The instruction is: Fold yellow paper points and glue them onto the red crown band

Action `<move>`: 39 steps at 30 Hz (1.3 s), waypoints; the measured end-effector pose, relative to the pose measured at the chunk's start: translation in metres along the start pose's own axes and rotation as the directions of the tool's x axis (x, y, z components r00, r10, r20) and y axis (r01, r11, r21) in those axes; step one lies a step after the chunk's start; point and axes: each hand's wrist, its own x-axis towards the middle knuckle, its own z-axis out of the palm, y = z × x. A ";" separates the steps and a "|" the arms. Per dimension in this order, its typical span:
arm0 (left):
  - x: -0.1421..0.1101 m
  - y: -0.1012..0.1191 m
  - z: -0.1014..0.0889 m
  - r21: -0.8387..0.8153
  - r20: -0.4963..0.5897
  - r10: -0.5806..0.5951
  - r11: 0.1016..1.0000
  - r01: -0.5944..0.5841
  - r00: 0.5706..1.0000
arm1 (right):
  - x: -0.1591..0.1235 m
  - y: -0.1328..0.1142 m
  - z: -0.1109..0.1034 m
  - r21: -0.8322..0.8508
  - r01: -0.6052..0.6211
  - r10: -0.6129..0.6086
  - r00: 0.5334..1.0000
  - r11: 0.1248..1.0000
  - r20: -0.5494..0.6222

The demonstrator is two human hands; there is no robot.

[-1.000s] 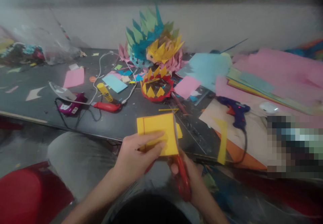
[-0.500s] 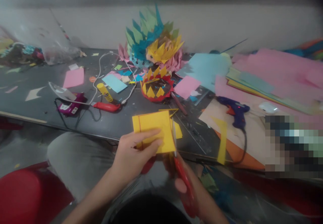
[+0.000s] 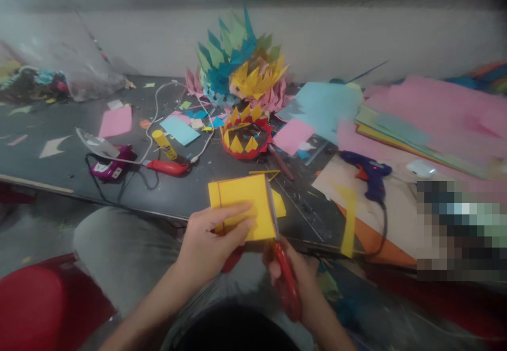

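Note:
A yellow paper piece (image 3: 237, 187) with a dark line near each side edge is pinched in my left hand (image 3: 214, 235), thumb and fingers lying over its lower half. My right hand (image 3: 299, 272) is wrapped round red-handled scissors (image 3: 288, 282). Their blades lie along the paper's right edge and look nearly closed; the lower part of the handle hides some of my fingers. Just right of the blades, a yellow scrap (image 3: 279, 205) rests on the dark table (image 3: 186, 192). Behind the paper stands a red ring with yellow points (image 3: 240, 148).
Large folded-paper shapes (image 3: 237, 60) stand by the wall. On the right are a blue glue gun (image 3: 370, 174) and stacked coloured sheets (image 3: 443, 108). To the left lie a glue stick (image 3: 164, 145), a red cutter-like tool (image 3: 168, 167) and a purple power adapter (image 3: 113, 166) with cords.
My right hand and the scissors' handles have shifted up toward the paper, and the blades look closer together along its right edge. My left hand and the paper have barely moved.

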 end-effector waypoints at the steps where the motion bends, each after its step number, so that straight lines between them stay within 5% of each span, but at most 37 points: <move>1: 0.000 0.000 -0.001 -0.013 0.026 -0.025 1.000 0.025 0.999 | 0.001 -0.003 -0.001 0.029 0.011 -0.011 1.000 1.000 -0.015; 5: 0.001 -0.004 -0.005 -0.067 0.277 -0.156 0.981 0.181 0.948 | 0.008 -0.028 -0.007 0.020 0.332 -0.332 0.943 0.943 -0.004; 8: 0.004 -0.009 -0.007 -0.021 0.528 -0.260 0.948 0.318 0.808 | 0.018 -0.052 -0.015 -0.025 0.504 -0.504 0.864 0.863 0.013; 11: 0.012 -0.009 -0.009 0.064 0.694 -0.277 0.943 0.327 0.665 | 0.028 -0.069 -0.019 -0.067 0.495 -0.480 0.862 0.866 0.162; 15: 0.026 -0.001 -0.017 0.114 0.801 -0.166 0.986 0.125 0.575 | 0.035 -0.069 -0.015 -0.067 0.414 -0.397 0.900 0.908 0.180; 17: 0.032 0.002 -0.023 0.099 0.771 -0.098 0.995 0.034 0.630 | 0.035 -0.062 -0.013 0.012 0.398 -0.396 0.909 0.917 0.128; 20: 0.037 0.001 -0.027 0.108 0.589 -0.058 0.994 -0.007 0.806 | 0.032 -0.051 -0.011 0.113 0.363 -0.372 0.925 0.925 0.074; 22: 0.037 -0.001 -0.026 0.138 0.506 -0.047 0.990 -0.027 0.861 | 0.030 -0.047 -0.010 0.096 0.321 -0.327 0.944 0.942 0.050; 29: 0.041 0.002 -0.019 0.159 0.619 0.068 0.965 -0.209 0.783 | 0.033 -0.047 -0.014 0.038 0.367 -0.369 0.926 0.929 0.076; 33: 0.039 0.000 -0.018 0.096 0.473 0.115 0.979 -0.181 0.873 | 0.034 -0.050 -0.010 0.057 0.443 -0.434 0.892 0.894 -0.127; 36: 0.030 -0.008 -0.009 -0.100 0.234 0.046 0.995 -0.024 0.971 | 0.031 -0.050 -0.002 0.078 0.513 -0.465 0.824 0.855 -0.324; 39: 0.018 -0.015 0.002 -0.322 0.140 -0.106 0.935 0.146 0.984 | 0.026 -0.049 0.004 0.060 0.522 -0.456 0.791 0.851 -0.408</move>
